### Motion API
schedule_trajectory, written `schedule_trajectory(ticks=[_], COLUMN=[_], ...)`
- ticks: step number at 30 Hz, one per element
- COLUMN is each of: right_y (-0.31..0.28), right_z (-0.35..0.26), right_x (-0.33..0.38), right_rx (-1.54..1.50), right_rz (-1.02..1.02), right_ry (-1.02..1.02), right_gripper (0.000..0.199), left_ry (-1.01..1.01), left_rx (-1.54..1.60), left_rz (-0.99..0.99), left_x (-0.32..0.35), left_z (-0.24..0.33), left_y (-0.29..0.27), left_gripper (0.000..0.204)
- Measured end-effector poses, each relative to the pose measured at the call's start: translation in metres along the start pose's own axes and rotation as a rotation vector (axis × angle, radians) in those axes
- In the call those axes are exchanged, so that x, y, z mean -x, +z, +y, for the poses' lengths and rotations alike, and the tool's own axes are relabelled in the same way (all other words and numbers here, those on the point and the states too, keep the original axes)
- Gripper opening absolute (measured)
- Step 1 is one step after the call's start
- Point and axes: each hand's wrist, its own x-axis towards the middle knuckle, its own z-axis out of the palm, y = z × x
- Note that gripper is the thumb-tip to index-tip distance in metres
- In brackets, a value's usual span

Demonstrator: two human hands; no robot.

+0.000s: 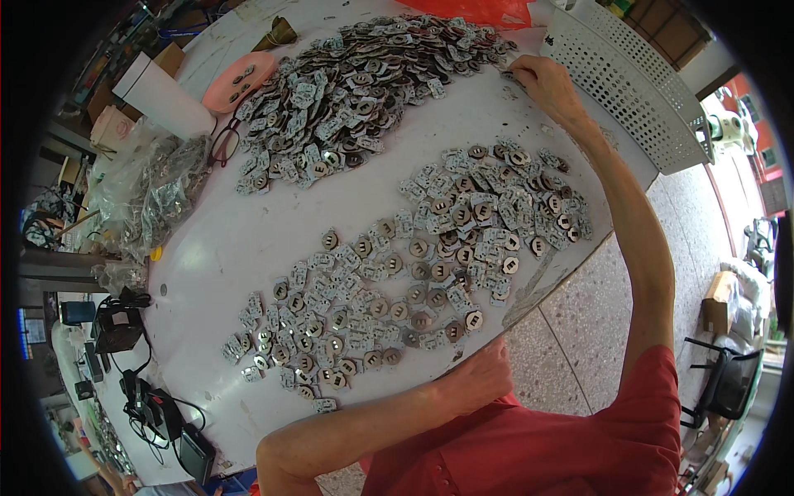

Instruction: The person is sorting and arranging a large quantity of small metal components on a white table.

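My right hand reaches across the table to the right end of a big heap of small metal parts. Its fingers are bent and pressed together at the heap's edge, and what they pinch is too small to make out. Close to my body, my left hand is curled at the table's near edge, its palm side hidden. Beyond it spreads a looser layer of the same flat, grey parts, many with a round face and a dark slot.
A white perforated basket stands right of my right hand. A pink dish with a few parts, glasses, a white cylinder and clear plastic bags sit at the left. A red bag lies far back; black cables lie lower left.
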Motion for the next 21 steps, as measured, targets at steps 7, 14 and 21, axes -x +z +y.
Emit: schedule_trajectory(ticks=[7,14,21], right_y=[-0.027,-0.078,-0.084], right_z=[-0.017,-0.093,-0.129], right_x=[0.016,0.063,0.086], right_rx=[-0.314,-0.462,-0.289], right_rz=[-0.133,-0.471,-0.577], right_ry=[0.353,0.321,-0.011], right_gripper=[0.021,0.021,0.017], left_ry=[-0.025,-0.012,-0.035], left_rx=[-0.002,0.005,0.001], left_rz=[0.034,0.035,0.025], left_x=[0.000,0.001,0.000], left_z=[-0.002,-0.007,-0.001], left_y=[-0.002,-0.005,0.006], left_gripper=[0.019,0.017,0.016])
